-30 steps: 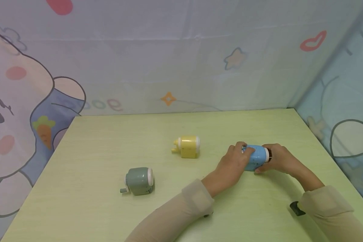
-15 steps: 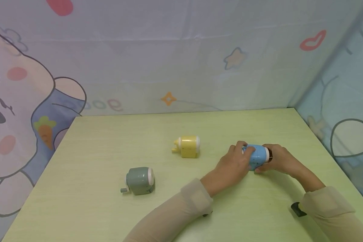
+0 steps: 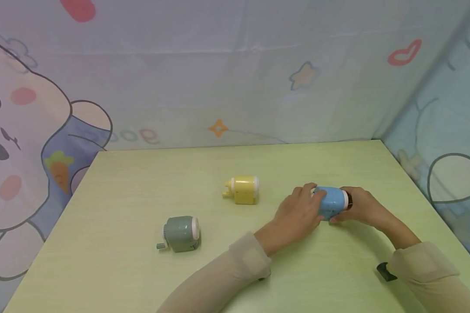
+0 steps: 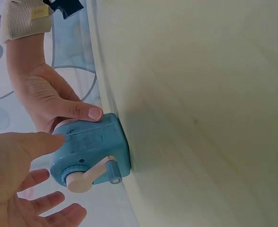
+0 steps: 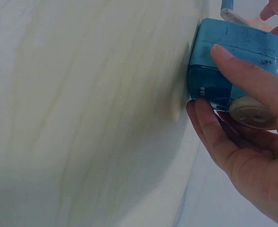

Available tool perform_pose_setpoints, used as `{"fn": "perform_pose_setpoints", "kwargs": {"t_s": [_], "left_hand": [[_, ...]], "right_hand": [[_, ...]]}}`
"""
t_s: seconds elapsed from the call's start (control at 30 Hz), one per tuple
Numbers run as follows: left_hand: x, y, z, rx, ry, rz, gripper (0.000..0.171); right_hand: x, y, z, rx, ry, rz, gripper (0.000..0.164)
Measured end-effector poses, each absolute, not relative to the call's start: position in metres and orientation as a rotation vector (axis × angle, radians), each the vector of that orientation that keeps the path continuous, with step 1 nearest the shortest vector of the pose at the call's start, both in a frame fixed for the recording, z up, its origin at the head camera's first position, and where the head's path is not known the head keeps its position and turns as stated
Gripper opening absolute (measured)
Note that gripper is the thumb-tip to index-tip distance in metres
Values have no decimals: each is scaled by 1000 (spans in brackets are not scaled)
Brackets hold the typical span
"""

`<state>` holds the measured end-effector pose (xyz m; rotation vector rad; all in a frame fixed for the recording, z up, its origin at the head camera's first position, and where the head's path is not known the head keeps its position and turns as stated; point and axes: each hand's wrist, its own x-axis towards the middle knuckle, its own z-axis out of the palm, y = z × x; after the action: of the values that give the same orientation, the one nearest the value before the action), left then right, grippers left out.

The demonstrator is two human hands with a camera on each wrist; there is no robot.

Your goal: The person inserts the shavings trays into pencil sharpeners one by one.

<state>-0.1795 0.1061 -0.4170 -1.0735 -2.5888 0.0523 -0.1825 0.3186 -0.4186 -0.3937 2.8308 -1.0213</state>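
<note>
A blue hand-crank pencil sharpener [image 3: 333, 203] rests on the table at the right. My right hand [image 3: 364, 206] grips its white-ended side, and the right wrist view shows the thumb [image 5: 238, 71] along the blue body with curled fingers opposite. At the crank end is my left hand [image 3: 297, 217], its fingers spread loosely. In the left wrist view, the left thumb [image 4: 46, 142] overlaps the sharpener's edge while the other fingers stand apart from the white crank [image 4: 91, 172], whose blue knob points toward the table.
A yellow pencil sharpener [image 3: 246, 190] stands near the middle of the table [image 3: 121, 187], left of the hands. Nearer the front left is a grey-green one [image 3: 181, 234] with its crank to the left. Printed cloth [image 3: 239, 87] hangs behind and at the right side.
My left hand has drawn back slightly to the left, its fingers loosening and baring more of the blue sharpener. The right hand and the sharpener have hardly moved.
</note>
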Motion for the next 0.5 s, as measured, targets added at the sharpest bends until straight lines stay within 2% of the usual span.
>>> {"fn": "perform_pose_setpoints", "kwargs": {"t_s": [0.37, 0.5], "left_hand": [[-176, 88, -418, -982, -2653, 79, 68], [-174, 81, -417, -969, -2695, 132, 74]], "right_hand": [[-181, 315, -417, -397, 2792, -1079, 70], [-179, 316, -413, -405, 2769, -1084, 82]]}}
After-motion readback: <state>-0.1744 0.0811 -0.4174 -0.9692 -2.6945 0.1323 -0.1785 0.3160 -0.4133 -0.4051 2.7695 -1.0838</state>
